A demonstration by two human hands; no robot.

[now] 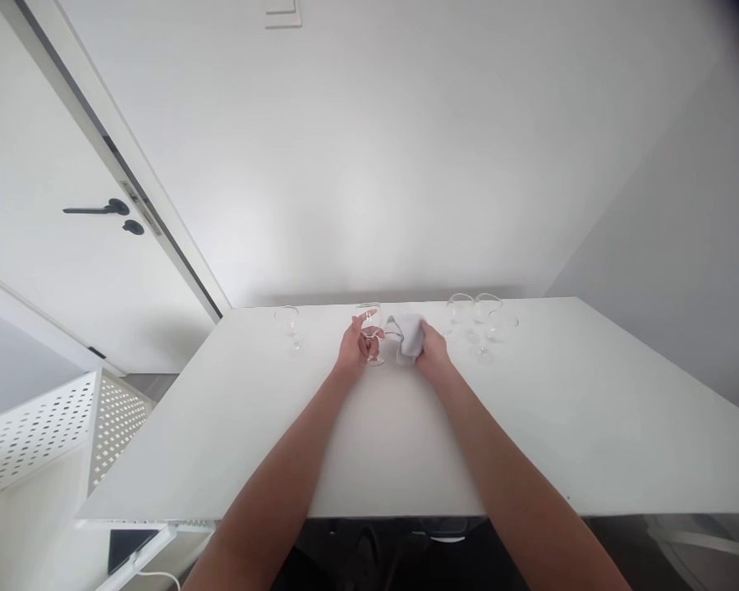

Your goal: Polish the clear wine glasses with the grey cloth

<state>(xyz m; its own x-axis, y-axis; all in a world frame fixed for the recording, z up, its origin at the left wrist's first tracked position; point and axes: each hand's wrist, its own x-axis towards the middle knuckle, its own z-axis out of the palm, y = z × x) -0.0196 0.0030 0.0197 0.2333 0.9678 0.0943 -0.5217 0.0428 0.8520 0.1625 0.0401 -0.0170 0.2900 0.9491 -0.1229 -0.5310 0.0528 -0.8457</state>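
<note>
Both of my arms reach across a white table (pixel 406 443). My left hand (pixel 352 348) is wrapped around a clear stemmed glass (pixel 369 318) that stands upright near the table's far edge. Just to its right, my right hand (pixel 432 350) clutches a crumpled grey cloth (pixel 409 335). The cloth sits close beside the glass; whether it touches the glass is unclear.
Another clear stemmed glass (pixel 288 322) stands alone to the left. Three more glasses (pixel 481 322) cluster to the right by the wall. A white door with a black handle (pixel 98 208) is at left, and a white perforated metal shelf (pixel 49 427) stands beside the table.
</note>
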